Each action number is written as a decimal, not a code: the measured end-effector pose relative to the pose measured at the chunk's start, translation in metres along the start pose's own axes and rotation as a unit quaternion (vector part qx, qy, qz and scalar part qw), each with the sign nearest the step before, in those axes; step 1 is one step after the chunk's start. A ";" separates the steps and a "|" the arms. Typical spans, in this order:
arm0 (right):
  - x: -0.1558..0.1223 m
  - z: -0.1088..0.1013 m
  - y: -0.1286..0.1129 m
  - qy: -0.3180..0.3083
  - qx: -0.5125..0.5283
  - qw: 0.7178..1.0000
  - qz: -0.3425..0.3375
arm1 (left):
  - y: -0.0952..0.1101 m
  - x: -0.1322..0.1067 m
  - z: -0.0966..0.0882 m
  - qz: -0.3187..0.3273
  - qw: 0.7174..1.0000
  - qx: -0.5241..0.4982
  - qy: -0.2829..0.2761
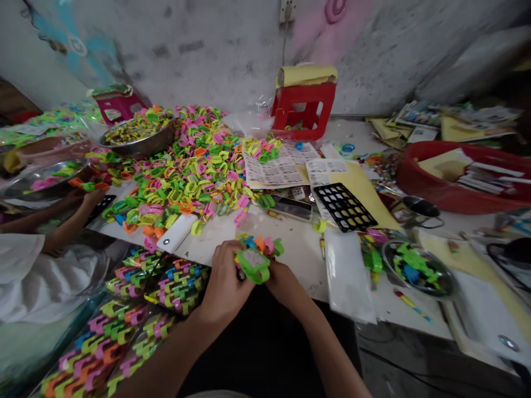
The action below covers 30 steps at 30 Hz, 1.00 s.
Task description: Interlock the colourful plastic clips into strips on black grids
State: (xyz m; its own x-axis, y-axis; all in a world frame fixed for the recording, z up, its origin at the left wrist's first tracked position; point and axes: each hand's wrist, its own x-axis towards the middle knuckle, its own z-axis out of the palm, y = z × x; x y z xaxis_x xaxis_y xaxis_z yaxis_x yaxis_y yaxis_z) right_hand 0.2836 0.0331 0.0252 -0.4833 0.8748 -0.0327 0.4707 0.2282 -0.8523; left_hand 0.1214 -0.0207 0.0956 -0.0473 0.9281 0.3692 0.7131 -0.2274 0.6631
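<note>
A bunch of plastic watches (254, 261) — a green one foremost, with blue, orange and pink behind — is held up at the near edge of the bench (305, 271). The left hand (226, 279) has its fingers clamped on the bunch; the right hand (283, 281) meets its other side, its fingers hidden, so their grip I cannot tell. Beyond lies a loose pile (191, 171); to the right, a black tray (345, 207) and a clear bag (347, 276).

The bunched pieces (254, 262) partly hide the right grip (286, 284); far right of it, the edge cuts the red basin (427, 193); beyond, the sheet's (269, 170) print is illegible.
</note>
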 end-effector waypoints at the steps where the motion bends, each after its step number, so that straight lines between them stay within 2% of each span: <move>1: -0.014 -0.001 -0.004 0.018 0.019 0.999 0.028 | 0.005 -0.007 -0.005 0.003 1.000 0.001 -0.018; 3: -0.043 0.001 -0.012 0.030 0.099 0.994 0.043 | 0.014 -0.022 -0.008 0.018 0.997 0.006 -0.071; 5: -0.069 0.011 -0.019 0.027 0.211 0.977 0.030 | 0.021 -0.038 -0.002 0.038 0.991 0.004 -0.129; 8: -0.086 0.025 -0.020 0.110 0.287 0.949 0.069 | 0.026 -0.052 0.011 0.056 0.981 -0.021 -0.183; 11: -0.076 0.024 -0.008 0.193 0.293 0.927 0.133 | 0.023 -0.047 0.012 0.061 0.989 0.007 -0.132; 13: -0.058 0.016 0.002 0.206 0.262 0.932 0.141 | 0.018 -0.033 0.005 0.069 0.992 0.053 -0.086; 16: -0.029 0.010 0.018 0.193 0.187 0.957 0.108 | 0.007 -0.005 -0.004 0.088 0.987 0.108 -0.085; 20: -0.007 0.016 0.033 0.156 0.121 0.979 0.042 | -0.007 0.021 0.002 0.115 0.972 0.146 -0.140; 24: -0.003 0.018 0.031 0.114 0.009 0.992 0.045 | -0.016 0.025 0.011 0.124 0.965 0.137 -0.188; 27: 0.001 0.012 0.021 0.065 -0.059 0.995 0.046 | -0.014 0.024 0.011 0.125 0.966 0.134 -0.185; 30: 0.008 0.006 0.016 0.008 -0.078 0.997 0.014 | -0.010 0.024 0.013 0.113 0.970 0.139 -0.161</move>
State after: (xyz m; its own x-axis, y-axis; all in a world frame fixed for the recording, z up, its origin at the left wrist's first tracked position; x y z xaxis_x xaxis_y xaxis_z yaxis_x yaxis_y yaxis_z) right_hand 0.2827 0.0415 0.0085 -0.4563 0.8887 -0.0457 0.5936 0.2657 -0.7596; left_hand 0.1222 0.0080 0.0897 0.3217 0.9181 0.2315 0.8432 -0.3890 0.3711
